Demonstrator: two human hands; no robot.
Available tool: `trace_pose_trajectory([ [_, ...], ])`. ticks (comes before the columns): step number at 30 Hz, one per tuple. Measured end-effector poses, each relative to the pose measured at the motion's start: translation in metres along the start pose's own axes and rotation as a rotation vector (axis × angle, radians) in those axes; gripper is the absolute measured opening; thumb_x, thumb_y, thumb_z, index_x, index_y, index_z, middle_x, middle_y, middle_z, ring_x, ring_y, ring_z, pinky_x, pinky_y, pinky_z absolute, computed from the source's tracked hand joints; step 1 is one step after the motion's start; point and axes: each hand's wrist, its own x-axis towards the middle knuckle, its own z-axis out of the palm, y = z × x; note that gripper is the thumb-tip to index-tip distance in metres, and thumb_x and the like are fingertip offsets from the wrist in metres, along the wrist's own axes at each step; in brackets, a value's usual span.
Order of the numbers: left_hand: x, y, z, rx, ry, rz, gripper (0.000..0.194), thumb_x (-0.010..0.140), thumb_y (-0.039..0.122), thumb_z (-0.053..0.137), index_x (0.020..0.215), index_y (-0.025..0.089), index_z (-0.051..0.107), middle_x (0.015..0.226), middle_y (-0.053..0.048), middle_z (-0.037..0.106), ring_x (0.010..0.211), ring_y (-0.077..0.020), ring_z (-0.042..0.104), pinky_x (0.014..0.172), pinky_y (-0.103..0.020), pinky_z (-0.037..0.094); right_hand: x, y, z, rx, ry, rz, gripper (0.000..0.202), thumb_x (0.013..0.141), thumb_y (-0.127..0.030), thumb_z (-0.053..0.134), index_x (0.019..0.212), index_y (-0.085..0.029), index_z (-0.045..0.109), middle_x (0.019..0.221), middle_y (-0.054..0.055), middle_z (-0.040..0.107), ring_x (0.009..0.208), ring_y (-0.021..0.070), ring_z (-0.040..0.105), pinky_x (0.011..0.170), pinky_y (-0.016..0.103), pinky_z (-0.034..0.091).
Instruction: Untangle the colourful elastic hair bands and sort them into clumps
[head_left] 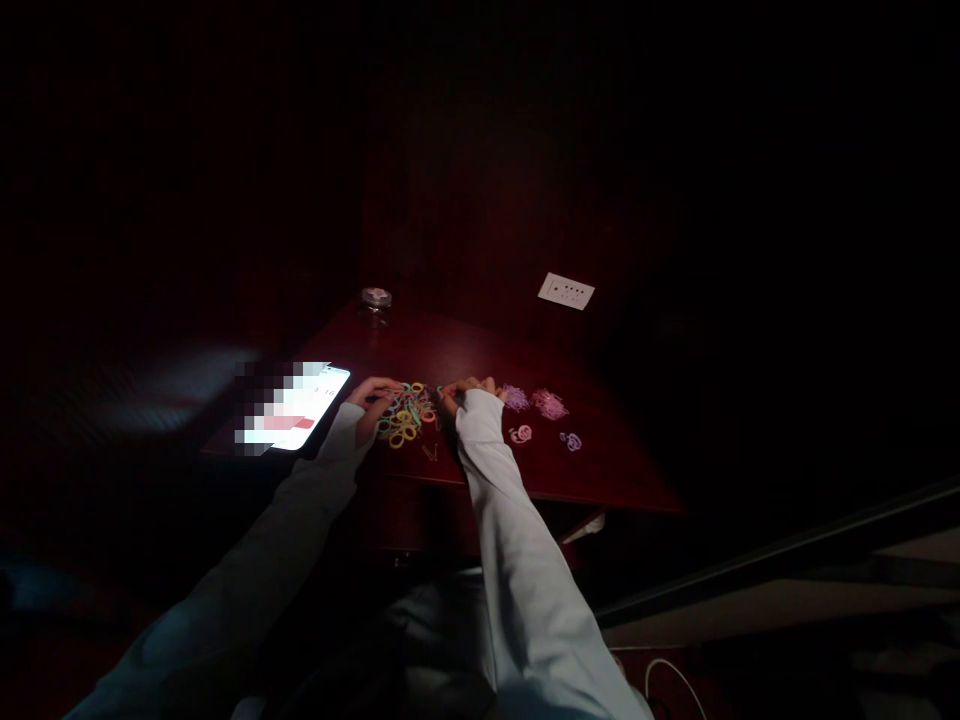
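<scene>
A mixed pile of colourful hair ties (405,425) in yellow, green and orange lies on the dark red table. My left hand (370,395) rests at the pile's left edge, its fingers stretched out and touching it. Along the right edge is my right hand (466,390), fingers bent and pressed together; what is in them, if anything, is hidden. A small purple heap of bands (516,398) and a pink heap of bands (550,404) lie to its right. Nearer me are some pink hair ties (520,434) and purple hair ties (571,441). Thin hairpins (430,452) lie below the pile.
A lit phone (315,410), partly blurred out, is at the table's left side. Behind it stands a clear lidded jar (376,304). A white power socket (567,291) is on the wall. The table's (600,475) front edge runs below my hands, and the surroundings are very dark.
</scene>
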Motion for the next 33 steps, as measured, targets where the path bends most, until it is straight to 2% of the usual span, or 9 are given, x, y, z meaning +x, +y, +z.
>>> trace_pose_trajectory([
  [4,0.0,0.002,-0.001,0.067,-0.03,0.002,0.033,0.075,0.047,0.058,0.093,0.021,0.068,0.106,-0.01,0.075,0.1,-0.0302,0.068,0.088,-0.043,0.057,-0.02,0.027,-0.019,0.051,0.066,0.079,0.02,0.099,-0.039,0.065,0.096,-0.029,0.082,0.104,0.004,0.077,0.111,0.0272,0.053,0.093,0.039,0.025],
  [8,-0.003,0.01,-0.003,0.037,-0.041,-0.001,0.031,0.075,0.045,0.06,0.093,0.021,0.068,0.105,-0.01,0.075,0.099,-0.0302,0.068,0.085,-0.041,0.057,-0.043,0.048,-0.025,0.036,0.069,0.072,0.023,0.1,-0.043,0.064,0.095,-0.029,0.082,0.103,0.004,0.077,0.108,0.0261,0.052,0.09,0.037,0.024],
  [13,-0.008,0.022,-0.005,-0.013,-0.041,-0.009,0.032,0.075,0.045,0.062,0.095,0.021,0.067,0.103,-0.009,0.076,0.098,-0.0292,0.068,0.084,-0.038,0.057,-0.053,0.051,-0.018,0.007,-0.007,0.045,0.02,0.099,-0.039,0.067,0.093,-0.028,0.082,0.106,0.003,0.077,0.108,0.0249,0.051,0.088,0.036,0.021],
  [16,-0.007,0.024,-0.005,-0.021,-0.02,-0.023,0.03,0.073,0.043,0.063,0.091,0.02,0.066,0.099,-0.009,0.075,0.096,-0.029,0.068,0.082,-0.038,0.057,-0.054,0.048,-0.019,0.002,0.028,0.045,0.022,0.1,-0.041,0.065,0.094,-0.027,0.081,0.106,0.004,0.076,0.108,0.0247,0.049,0.088,0.035,0.02],
  [21,-0.007,0.022,-0.005,-0.066,-0.001,-0.033,0.031,0.073,0.043,0.064,0.094,0.02,0.067,0.094,-0.008,0.073,0.091,-0.0278,0.068,0.082,-0.039,0.057,-0.042,0.029,-0.024,-0.002,0.056,0.07,0.02,0.101,-0.04,0.064,0.098,-0.029,0.081,0.109,0.003,0.076,0.111,0.026,0.05,0.09,0.037,0.022],
  [25,-0.002,0.008,-0.003,-0.127,0.081,-0.028,0.028,0.073,0.042,0.06,0.091,0.021,0.064,0.084,-0.006,0.069,0.083,-0.0262,0.067,0.078,-0.039,0.057,-0.011,-0.006,-0.018,-0.005,-0.072,-0.038,0.02,0.101,-0.039,0.063,0.107,-0.031,0.079,0.112,0.004,0.075,0.115,0.0266,0.05,0.096,0.038,0.024],
  [28,0.005,-0.004,-0.003,-0.15,0.108,-0.019,0.03,0.071,0.043,0.06,0.091,0.022,0.063,0.091,-0.007,0.071,0.086,-0.0261,0.067,0.08,-0.039,0.057,0.018,-0.034,-0.008,-0.029,-0.195,-0.127,0.022,0.101,-0.036,0.06,0.112,-0.029,0.078,0.115,0.004,0.075,0.121,0.0268,0.05,0.101,0.04,0.026],
  [30,0.008,-0.01,-0.005,-0.15,0.096,-0.013,0.032,0.071,0.044,0.062,0.093,0.021,0.063,0.098,-0.008,0.072,0.088,-0.0268,0.069,0.079,-0.038,0.057,0.034,-0.047,0.0,-0.073,-0.25,-0.155,0.021,0.1,-0.034,0.062,0.112,-0.028,0.078,0.12,0.005,0.074,0.126,0.0276,0.049,0.106,0.042,0.026],
  [33,0.007,-0.011,-0.008,-0.15,0.039,-0.022,0.03,0.073,0.043,0.064,0.093,0.021,0.065,0.097,-0.007,0.074,0.088,-0.0268,0.071,0.076,-0.036,0.058,0.051,-0.057,0.009,-0.152,-0.307,-0.167,0.019,0.094,-0.029,0.068,0.109,-0.027,0.079,0.125,0.007,0.074,0.134,0.0292,0.048,0.112,0.045,0.024],
])
